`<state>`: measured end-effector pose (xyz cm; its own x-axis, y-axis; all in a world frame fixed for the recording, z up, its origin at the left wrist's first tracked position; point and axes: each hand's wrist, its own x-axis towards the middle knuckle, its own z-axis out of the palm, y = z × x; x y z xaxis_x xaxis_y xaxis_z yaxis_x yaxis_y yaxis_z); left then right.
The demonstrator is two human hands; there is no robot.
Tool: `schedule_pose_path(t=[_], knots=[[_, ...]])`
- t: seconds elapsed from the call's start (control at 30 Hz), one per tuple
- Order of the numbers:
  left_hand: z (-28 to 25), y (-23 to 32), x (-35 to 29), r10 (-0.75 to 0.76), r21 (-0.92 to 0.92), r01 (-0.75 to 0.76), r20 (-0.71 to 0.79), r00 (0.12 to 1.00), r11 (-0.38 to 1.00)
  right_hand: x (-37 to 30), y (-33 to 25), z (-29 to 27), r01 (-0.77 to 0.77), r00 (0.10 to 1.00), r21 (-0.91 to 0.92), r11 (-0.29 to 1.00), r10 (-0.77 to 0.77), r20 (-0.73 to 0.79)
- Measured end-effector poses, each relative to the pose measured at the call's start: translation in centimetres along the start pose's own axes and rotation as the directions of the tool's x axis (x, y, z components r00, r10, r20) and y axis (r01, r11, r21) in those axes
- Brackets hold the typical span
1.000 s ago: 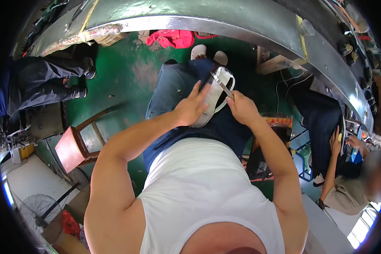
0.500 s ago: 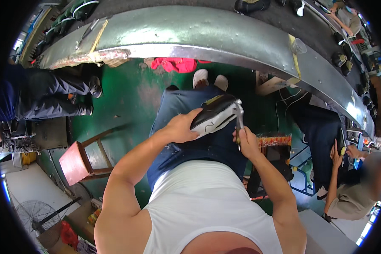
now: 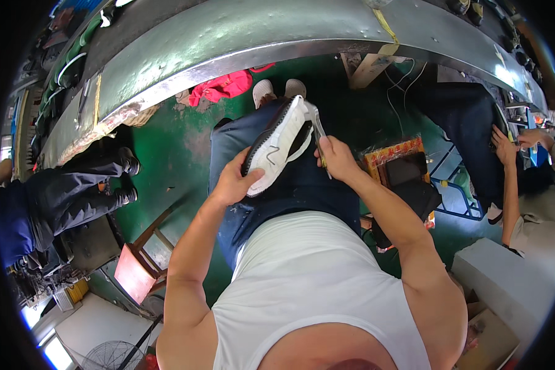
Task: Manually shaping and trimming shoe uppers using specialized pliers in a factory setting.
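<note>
White shoe (image 3: 276, 147) with black sole edge, tilted toe-up above the lap, over blue trousers. Left hand (image 3: 233, 182) grips its heel end. Right hand (image 3: 335, 158) closed around a thin metal tool (image 3: 318, 126), tip touching the shoe's side. Long grey metal table (image 3: 228, 43) just beyond the knees; green floor (image 3: 166, 148) below; red cloth (image 3: 221, 87) near the feet.

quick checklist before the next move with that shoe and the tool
1. Left hand grips the white shoe at its near end: ok.
2. Right hand closed on the thin metal tool: ok.
3. Tool tip against the shoe's far end: cannot tell, too small.
4. Shoe held above the lap, off the metal bench: ok.
5. Co-worker's hand at the right stays apart from the shoe: ok.
</note>
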<state>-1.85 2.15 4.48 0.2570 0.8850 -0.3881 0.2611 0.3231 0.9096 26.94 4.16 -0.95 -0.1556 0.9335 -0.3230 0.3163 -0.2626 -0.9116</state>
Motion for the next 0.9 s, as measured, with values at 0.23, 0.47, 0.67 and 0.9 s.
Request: schedule_pose_path(t=[0.23, 0.47, 0.67, 0.9], knots=[[0.2, -0.5, -0.8, -0.011, 0.063, 0.005, 0.109, 0.994, 0.998, 1.8, 0.8, 0.6, -0.024, 0.999, 0.148, 0.989, 0.019, 0.031], [-1.5, 8.6, -2.9, 0.301, 0.542, -0.227, -0.051, 0.952, 0.809, -0.9, 3.6, -1.6, -0.145, 0.981, 0.397, 0.906, 0.183, -0.059], [0.4, 12.2, 1.4, 0.334, -0.247, -0.378, -0.202, 0.921, 0.892, -1.2, 2.9, -3.0, -0.135, 0.989, 0.172, 0.976, 0.143, -0.032], [2.2, -1.0, 7.0, -0.045, -0.016, 0.047, 0.118, 0.992, 0.999, -3.0, -2.0, -3.7, -0.072, 0.983, -0.103, 0.992, 0.087, 0.159]])
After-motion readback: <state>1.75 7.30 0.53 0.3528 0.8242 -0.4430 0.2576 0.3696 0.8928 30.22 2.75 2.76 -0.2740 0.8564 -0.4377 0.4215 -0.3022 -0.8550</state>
